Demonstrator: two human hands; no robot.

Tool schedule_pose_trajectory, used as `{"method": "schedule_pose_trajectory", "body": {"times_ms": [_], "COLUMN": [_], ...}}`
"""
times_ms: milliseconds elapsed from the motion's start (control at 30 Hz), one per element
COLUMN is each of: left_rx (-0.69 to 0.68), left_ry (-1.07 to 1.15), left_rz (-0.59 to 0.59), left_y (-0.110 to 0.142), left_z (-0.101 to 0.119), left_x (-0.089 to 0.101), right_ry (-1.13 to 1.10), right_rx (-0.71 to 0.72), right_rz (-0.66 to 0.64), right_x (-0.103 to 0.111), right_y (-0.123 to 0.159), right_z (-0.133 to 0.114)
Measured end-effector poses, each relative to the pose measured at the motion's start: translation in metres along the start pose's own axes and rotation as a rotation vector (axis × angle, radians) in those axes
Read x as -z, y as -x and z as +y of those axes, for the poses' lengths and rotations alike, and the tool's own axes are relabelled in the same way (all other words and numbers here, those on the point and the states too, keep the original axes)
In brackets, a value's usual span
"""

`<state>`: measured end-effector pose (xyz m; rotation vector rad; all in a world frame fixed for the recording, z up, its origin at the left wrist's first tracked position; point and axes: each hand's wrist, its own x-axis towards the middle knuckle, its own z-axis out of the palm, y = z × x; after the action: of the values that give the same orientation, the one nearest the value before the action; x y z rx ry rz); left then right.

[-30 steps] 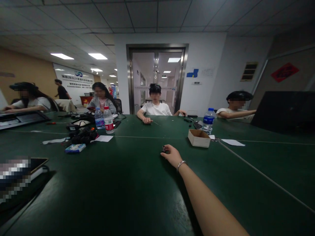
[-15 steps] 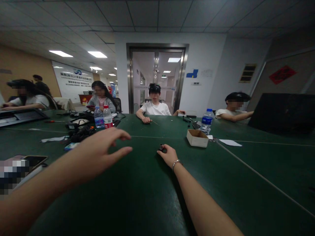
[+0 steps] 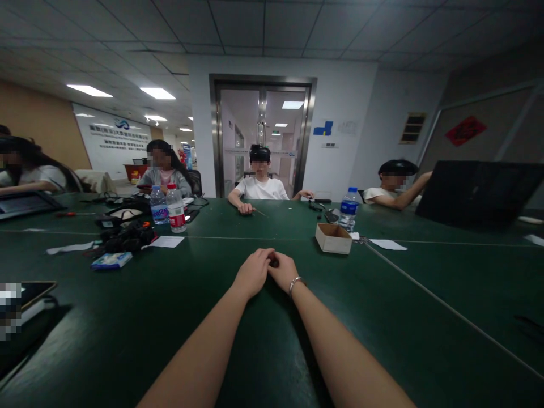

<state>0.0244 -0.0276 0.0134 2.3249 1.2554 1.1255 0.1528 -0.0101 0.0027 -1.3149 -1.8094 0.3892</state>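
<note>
My left hand (image 3: 254, 270) and my right hand (image 3: 284, 270) meet at the middle of the green table, fingertips touching. Between them sits a small dark object (image 3: 275, 263), mostly covered by the fingers; half a second ago it showed as a short black piece with a metallic top. My right thumb and fingers are closed around it. The left fingers bend over its far side, and their exact grip is hidden. A bracelet (image 3: 294, 285) circles my right wrist. Just beyond, to the right, stands an open cardboard box (image 3: 334, 243).
Water bottles (image 3: 175, 212) and black gear (image 3: 123, 238) stand left, with a blue packet (image 3: 111, 260) nearer. Another bottle (image 3: 349, 209) is behind the box, beside a white paper (image 3: 387, 244). A person (image 3: 263, 188) sits opposite; others sit at both sides. A dark laptop (image 3: 478, 192) stands right.
My left hand has come from the upper left, where it hovered open, down to my right hand and closed over the small object. The view has turned slightly right.
</note>
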Motion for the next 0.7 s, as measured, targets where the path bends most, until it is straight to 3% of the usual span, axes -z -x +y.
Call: {"method": "schedule_pose_trajectory", "body": {"times_ms": [167,267,433,700], "left_rx": [0.086,0.139,0.241,0.317], "left_ry": [0.154,0.233,0.46,0.534], "left_rz": [0.124,0.174,0.155,0.134], "left_y": [-0.004,-0.006,-0.006,-0.009], "left_z": [-0.015,-0.028,-0.041,-0.048], "left_x": [-0.001,-0.003,-0.005,-0.006], "right_ry": [-0.018,-0.241,-0.641,-0.772], "right_rx": [-0.053,-0.142,-0.259,-0.259], "right_rz": [0.044,0.025,-0.04,-0.03], "right_x": [-0.005,-0.009,-0.009,-0.007], "right_y": [-0.003,-0.005,-0.007,-0.007], "right_z": [0.001,0.004,0.009,0.018]}}
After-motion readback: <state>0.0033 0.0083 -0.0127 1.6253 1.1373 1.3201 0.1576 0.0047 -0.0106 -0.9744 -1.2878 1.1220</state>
